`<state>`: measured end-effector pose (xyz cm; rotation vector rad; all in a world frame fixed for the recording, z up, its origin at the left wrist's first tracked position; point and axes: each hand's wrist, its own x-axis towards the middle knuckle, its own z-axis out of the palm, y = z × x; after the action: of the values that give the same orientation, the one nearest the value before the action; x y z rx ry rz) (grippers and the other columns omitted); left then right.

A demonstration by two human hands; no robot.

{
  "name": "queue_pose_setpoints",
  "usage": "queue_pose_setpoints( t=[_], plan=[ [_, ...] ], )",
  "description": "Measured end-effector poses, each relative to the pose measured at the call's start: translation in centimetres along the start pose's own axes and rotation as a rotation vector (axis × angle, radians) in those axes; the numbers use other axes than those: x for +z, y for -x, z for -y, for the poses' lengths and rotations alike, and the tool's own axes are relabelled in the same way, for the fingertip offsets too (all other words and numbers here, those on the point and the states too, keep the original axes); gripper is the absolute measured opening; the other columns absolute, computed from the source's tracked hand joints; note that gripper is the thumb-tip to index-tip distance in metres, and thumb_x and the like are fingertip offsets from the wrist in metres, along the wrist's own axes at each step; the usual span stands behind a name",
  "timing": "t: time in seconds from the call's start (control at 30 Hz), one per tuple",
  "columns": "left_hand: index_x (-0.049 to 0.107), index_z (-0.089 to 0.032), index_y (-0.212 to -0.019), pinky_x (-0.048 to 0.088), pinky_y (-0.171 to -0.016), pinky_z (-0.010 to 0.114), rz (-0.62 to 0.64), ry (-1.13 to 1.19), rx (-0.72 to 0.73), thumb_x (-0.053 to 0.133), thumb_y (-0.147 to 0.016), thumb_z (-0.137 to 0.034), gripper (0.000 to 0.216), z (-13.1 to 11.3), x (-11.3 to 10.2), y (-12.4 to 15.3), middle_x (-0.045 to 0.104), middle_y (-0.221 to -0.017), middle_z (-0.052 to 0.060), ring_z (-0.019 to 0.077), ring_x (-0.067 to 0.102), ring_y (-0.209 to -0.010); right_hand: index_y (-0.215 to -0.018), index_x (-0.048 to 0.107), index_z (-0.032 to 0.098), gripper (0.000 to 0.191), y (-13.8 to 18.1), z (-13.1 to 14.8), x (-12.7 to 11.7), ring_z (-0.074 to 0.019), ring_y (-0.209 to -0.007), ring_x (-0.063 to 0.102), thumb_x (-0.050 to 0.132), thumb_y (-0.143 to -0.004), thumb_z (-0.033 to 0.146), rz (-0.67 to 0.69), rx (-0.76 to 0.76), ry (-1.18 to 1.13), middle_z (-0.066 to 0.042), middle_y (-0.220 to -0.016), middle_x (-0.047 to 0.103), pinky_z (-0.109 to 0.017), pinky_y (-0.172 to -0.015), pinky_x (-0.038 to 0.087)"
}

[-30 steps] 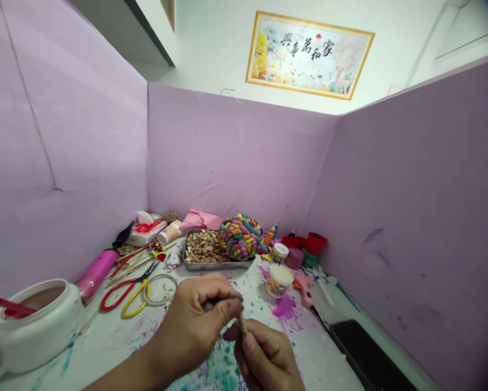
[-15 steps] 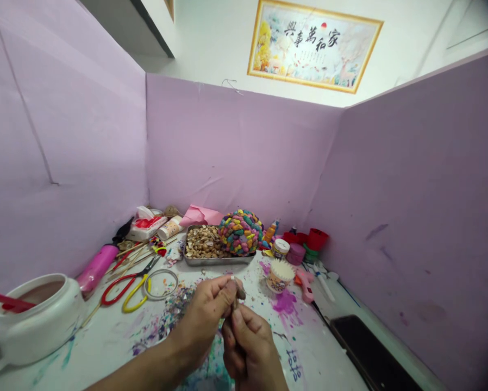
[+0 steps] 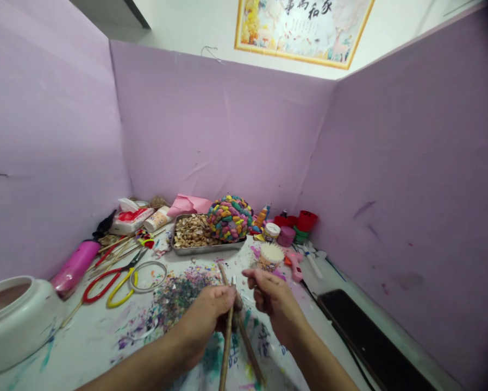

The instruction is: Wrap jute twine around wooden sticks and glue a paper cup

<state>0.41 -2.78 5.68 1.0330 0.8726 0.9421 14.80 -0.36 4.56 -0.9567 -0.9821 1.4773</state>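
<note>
My left hand is closed around thin brown wooden sticks, which cross near its fingertips and reach down toward me. A small white bit shows at the crossing, but I cannot make out what it is. To the right of the sticks and apart from them is my right hand, its fingers curled and the thumb and forefinger pinched together. Whatever is between those fingertips, if anything, is too small to name. Beneath both hands the white table is spotted with paint and glitter.
Behind the hands, a metal tray holds nut-shell-like pieces and a multicoloured ball. Scissors, a metal ring and a white pot lie left. At right are a paper cup, pink glue gun and black phone.
My right hand has moved away from the left, to the right and up. The sticks now show at length in my left hand. The view has tilted down and shifted right.
</note>
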Motion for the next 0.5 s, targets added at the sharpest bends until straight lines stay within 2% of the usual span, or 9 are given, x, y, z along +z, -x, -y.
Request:
queue_pose_setpoints(
  t=[0.07,0.17,0.27,0.33,0.43,0.5],
  plan=[
    [0.047,-0.014,-0.06,0.018,-0.044,0.02,0.01,-0.033,0.012,0.051,-0.071,-0.053,0.041,0.8,0.6,-0.1,0.038,-0.049,-0.005,0.0062,0.028,-0.044,-0.073,0.065,0.011,0.034,0.2,-0.3,0.5,-0.0019,-0.035,0.023,0.067,-0.062,0.043,0.11,0.062,-0.048,0.008,-0.044,0.038,-0.016,-0.035,0.013],
    [0.046,-0.015,-0.059,0.013,-0.04,0.02,0.001,-0.079,-0.024,0.053,-0.068,-0.056,0.043,1.4,1.3,-0.1,0.033,-0.043,-0.008,0.0051,0.021,-0.04,-0.068,0.063,0.01,0.036,0.7,-0.8,1.4,-0.0018,-0.034,0.017,0.067,-0.062,0.045,0.164,0.112,-0.085,0.011,-0.038,0.03,-0.017,-0.035,0.01],
    [0.044,-0.016,-0.057,0.011,-0.037,0.019,0.015,-0.092,-0.061,0.054,-0.066,-0.058,0.044,1.5,1.4,0.2,0.03,-0.038,-0.009,0.0042,0.02,-0.035,-0.064,0.06,0.01,0.036,1.0,-1.2,1.6,-0.0021,-0.035,0.022,0.07,-0.058,0.043,0.161,0.101,-0.115,0.009,-0.039,0.036,-0.017,-0.036,0.013],
    [0.046,-0.016,-0.06,0.015,-0.034,0.018,0.059,-0.1,-0.068,0.056,-0.065,-0.057,0.042,1.5,1.3,0.4,0.034,-0.04,-0.008,0.0039,0.023,-0.034,-0.06,0.057,0.011,0.035,1.0,-1.5,1.4,-0.0027,-0.035,0.024,0.071,-0.056,0.043,0.138,0.072,-0.153,0.008,-0.038,0.038,-0.018,-0.036,0.015],
    [0.049,-0.014,-0.066,0.021,-0.032,0.016,0.125,-0.154,-0.118,0.061,-0.061,-0.055,0.042,1.5,1.1,0.7,0.041,-0.044,-0.006,0.0036,0.03,-0.034,-0.059,0.055,0.013,0.034,0.8,-2.0,1.3,-0.0024,-0.034,0.018,0.071,-0.056,0.043,0.07,0.058,-0.216,0.011,-0.035,0.031,-0.018,-0.035,0.011],
    [0.048,-0.015,-0.062,0.021,-0.03,0.016,0.12,-0.186,-0.17,0.062,-0.058,-0.057,0.045,1.6,1.0,0.9,0.042,-0.041,-0.006,0.0033,0.03,-0.031,-0.06,0.056,0.013,0.035,0.7,-2.5,1.3,-0.0021,-0.033,0.014,0.072,-0.056,0.043,0.047,0.073,-0.234,0.012,-0.033,0.028,-0.018,-0.034,0.008]
  ],
)
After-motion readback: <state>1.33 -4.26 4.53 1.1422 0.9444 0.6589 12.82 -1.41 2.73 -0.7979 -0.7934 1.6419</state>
